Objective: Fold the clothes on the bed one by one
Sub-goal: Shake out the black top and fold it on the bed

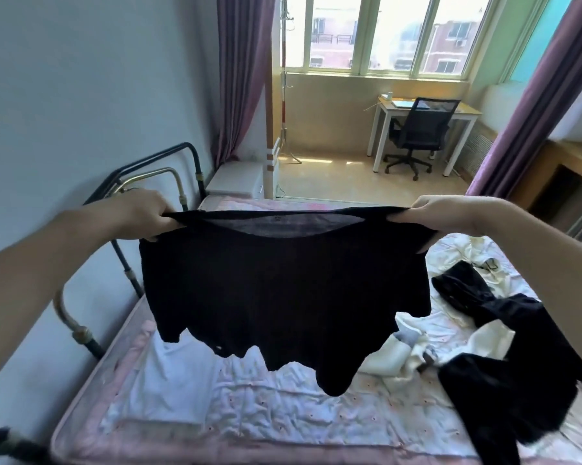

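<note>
The left hand (141,213) and the right hand (440,214) hold a black shirt (282,290) up in the air above the bed (282,407). The fingers of both hands are clenched on its top edge, 1 hand at each corner. More black clothes (504,380) and white clothes (413,350) lie in a messy pile on the bed's right side.
</note>
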